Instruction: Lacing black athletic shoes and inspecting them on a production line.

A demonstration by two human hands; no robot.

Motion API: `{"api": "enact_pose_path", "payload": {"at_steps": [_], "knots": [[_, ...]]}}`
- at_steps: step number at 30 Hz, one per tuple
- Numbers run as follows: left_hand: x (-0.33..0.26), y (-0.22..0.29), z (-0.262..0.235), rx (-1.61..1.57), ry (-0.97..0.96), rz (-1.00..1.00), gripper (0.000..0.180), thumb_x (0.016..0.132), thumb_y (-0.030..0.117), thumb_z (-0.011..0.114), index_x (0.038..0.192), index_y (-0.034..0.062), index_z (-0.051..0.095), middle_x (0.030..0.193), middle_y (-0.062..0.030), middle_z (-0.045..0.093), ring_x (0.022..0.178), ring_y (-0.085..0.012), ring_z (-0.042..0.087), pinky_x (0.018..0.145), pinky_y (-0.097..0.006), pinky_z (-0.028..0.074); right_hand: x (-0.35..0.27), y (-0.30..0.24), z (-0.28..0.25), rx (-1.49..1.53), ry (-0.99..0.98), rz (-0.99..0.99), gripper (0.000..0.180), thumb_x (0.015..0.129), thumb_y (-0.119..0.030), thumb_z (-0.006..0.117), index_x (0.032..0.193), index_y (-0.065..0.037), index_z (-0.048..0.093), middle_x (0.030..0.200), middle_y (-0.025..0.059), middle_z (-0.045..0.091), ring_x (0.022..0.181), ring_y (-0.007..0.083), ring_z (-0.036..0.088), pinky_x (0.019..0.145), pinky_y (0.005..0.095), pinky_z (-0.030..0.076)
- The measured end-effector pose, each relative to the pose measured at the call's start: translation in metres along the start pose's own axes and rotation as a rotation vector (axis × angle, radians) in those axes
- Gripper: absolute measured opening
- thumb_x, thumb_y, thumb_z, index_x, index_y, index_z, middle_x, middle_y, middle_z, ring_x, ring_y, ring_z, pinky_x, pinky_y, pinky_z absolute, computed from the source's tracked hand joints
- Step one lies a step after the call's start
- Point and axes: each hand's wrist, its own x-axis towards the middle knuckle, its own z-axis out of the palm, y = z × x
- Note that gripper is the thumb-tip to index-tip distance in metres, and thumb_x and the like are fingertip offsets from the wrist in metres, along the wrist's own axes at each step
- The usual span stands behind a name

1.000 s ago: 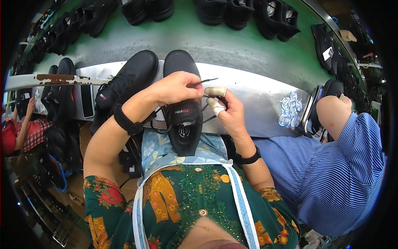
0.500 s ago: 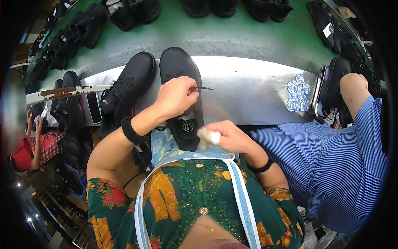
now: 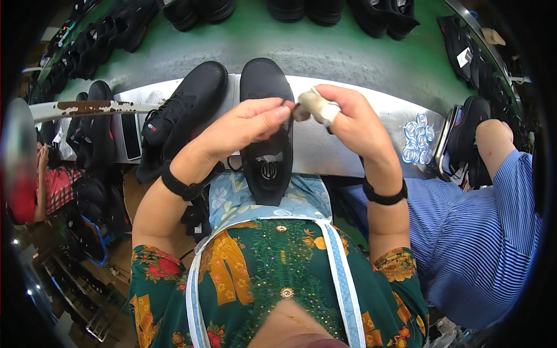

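Note:
A black lace-up shoe (image 3: 266, 81) lies toe away from me, its heel end over my apron and a round print on its insole. Above its laces, my left hand (image 3: 246, 126) is closed in a pinch on the shoelace. My right hand (image 3: 348, 119), with pale covers on its fingers, meets the left fingertips and is also closed; a short dark end shows beneath it, seemingly the lace. Most of the lace is hidden by the fingers. A second black shoe (image 3: 194, 95) lies just left, untouched, its laces in place.
A metal ledge (image 3: 348, 156) edges the green table (image 3: 249, 40), where more black shoes (image 3: 380, 14) stand. Several blue-and-white round packets (image 3: 418, 139) lie to the right, near a co-worker in a striped shirt (image 3: 464, 232). A chipped metal bar (image 3: 87, 110) and a phone (image 3: 131, 136) are at left.
My right hand has risen from beside the shoe's heel to meet my left hand over the laces. The lace end that stuck out from my left fingers is now mostly covered.

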Motion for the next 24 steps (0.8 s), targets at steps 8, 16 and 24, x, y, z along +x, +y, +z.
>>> {"api": "enact_pose_path", "payload": {"at_steps": [8, 16, 24], "knots": [[-0.048, 0.054, -0.004, 0.056, 0.103, 0.241, 0.018, 0.093, 0.024, 0.05, 0.088, 0.0067, 0.048, 0.077, 0.0014, 0.049, 0.059, -0.0024, 0.035, 0.051, -0.017, 0.029, 0.028, 0.0, -0.004, -0.427, 0.567, -0.351, 0.022, 0.081, -0.015, 0.065, 0.101, -0.005, 0.062, 0.091, 0.0097, 0.058, 0.086, 0.0208, 0.057, 0.073, 0.0296, 0.047], [-0.043, 0.075, 0.008, -0.222, 0.061, 0.53, 0.029, 0.098, 0.03, 0.037, 0.082, 0.0067, 0.043, 0.067, 0.0008, 0.036, 0.054, -0.0057, 0.025, 0.046, -0.019, 0.022, 0.008, 0.008, 0.058, -0.264, -0.188, -0.387, 0.053, 0.072, -0.019, 0.073, 0.119, -0.006, 0.052, 0.102, 0.0149, 0.054, 0.1, 0.0324, 0.05, 0.088, 0.0392, 0.04], [-0.067, 0.091, -0.015, -0.209, 0.128, 0.766, 0.028, 0.099, 0.026, 0.033, 0.083, 0.0052, 0.043, 0.067, 0.0004, 0.038, 0.052, -0.0051, 0.025, 0.045, -0.019, 0.024, -0.002, 0.034, 0.077, -0.571, -0.073, -0.668, 0.034, 0.065, -0.005, 0.072, 0.098, -0.01, 0.064, 0.096, 0.0058, 0.059, 0.092, 0.0263, 0.054, 0.082, 0.0348, 0.045]]}}
